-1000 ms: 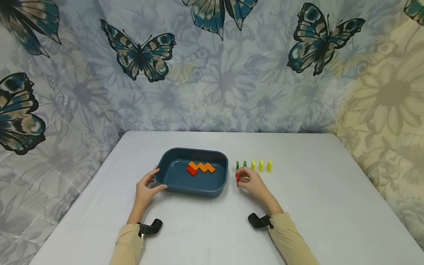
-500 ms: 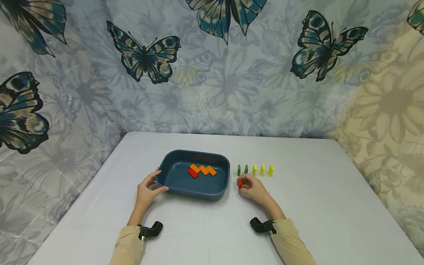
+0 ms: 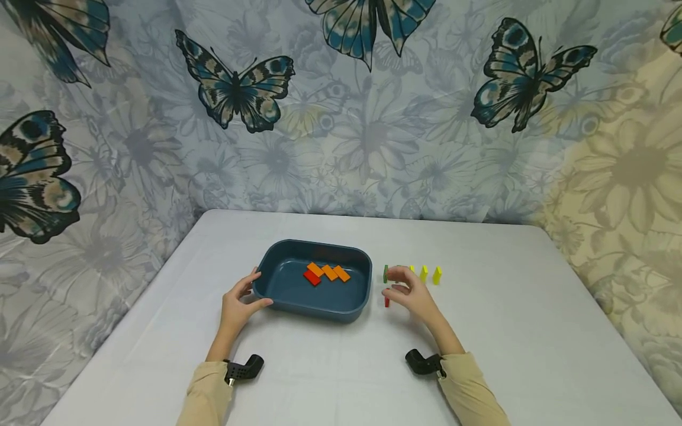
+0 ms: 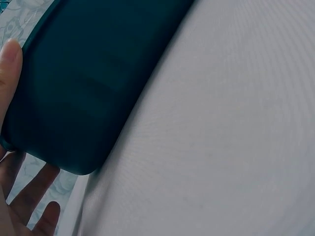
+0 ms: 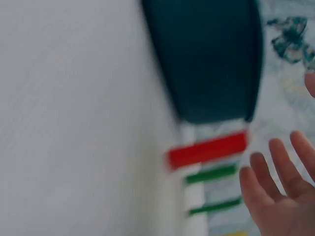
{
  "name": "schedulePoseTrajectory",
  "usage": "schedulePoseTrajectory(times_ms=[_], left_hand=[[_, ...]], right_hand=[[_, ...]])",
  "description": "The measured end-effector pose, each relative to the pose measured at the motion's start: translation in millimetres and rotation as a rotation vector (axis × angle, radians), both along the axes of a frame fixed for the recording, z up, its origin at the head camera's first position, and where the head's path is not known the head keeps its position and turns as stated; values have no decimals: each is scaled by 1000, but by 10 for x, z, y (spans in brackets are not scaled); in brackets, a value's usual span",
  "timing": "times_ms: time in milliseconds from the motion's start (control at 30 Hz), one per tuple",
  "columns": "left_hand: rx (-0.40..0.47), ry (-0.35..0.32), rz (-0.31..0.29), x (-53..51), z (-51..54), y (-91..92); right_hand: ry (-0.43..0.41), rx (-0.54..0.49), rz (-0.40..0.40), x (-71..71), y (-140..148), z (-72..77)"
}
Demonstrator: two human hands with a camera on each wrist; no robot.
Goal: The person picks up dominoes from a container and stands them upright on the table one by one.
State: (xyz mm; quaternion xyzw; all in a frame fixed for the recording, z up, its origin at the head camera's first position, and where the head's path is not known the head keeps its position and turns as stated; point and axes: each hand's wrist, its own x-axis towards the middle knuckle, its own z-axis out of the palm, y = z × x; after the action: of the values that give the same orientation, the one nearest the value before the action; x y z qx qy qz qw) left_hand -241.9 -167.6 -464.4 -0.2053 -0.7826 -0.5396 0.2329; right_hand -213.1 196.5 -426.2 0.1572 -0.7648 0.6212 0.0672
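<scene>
My left hand [image 3: 236, 310] grips the left end of the blue tray [image 3: 319, 310], thumb on the near side and fingers at the far left corner. Inside the tray lie several orange blocks [image 3: 329, 273] and a red block [image 3: 312, 278]. Right of the tray a red block [image 3: 387, 297] stands upright, just below my right hand [image 3: 418, 299]. That hand holds nothing, its fingers spread apart from the red block in the right wrist view. Behind it stand a green block [image 3: 386, 273] and yellow blocks [image 3: 437, 275]; the hand partly hides another green one.
A white cloth covers the table [image 3: 506, 319]. Behind it hangs a curtain [image 3: 367, 148] printed with flowers and butterflies. Black wrist cameras are strapped at both wrists, above beige sleeves [image 3: 206, 393].
My right hand has let go of the red block, which now stands on the table, and has moved slightly right and away from it. The left hand keeps its grip on the tray.
</scene>
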Motion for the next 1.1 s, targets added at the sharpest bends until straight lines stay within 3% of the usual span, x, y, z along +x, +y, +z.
schedulePoseTrajectory(times_ms=[200, 333, 567, 700, 800, 900, 1100], left_hand=[[-10, -3, 30, 31, 32, 0], [-14, -15, 55, 43, 60, -1], [32, -58, 14, 8, 51, -3], [53, -81, 12, 12, 16, -4], [55, -85, 17, 14, 9, -13], [50, -85, 8, -2, 9, -20], [58, -80, 0, -11, 4, 11]], right_hand=[[304, -70, -47, -90, -409, 363], [420, -100, -78, -240, -771, 507], [407, -152, -173, -448, -1178, 522], [378, -135, -203, -650, -1302, 324], [349, -28, -213, -831, -1347, 109], [301, 168, -193, -922, -1365, -38], [136, 640, 5, -915, -1352, -142]])
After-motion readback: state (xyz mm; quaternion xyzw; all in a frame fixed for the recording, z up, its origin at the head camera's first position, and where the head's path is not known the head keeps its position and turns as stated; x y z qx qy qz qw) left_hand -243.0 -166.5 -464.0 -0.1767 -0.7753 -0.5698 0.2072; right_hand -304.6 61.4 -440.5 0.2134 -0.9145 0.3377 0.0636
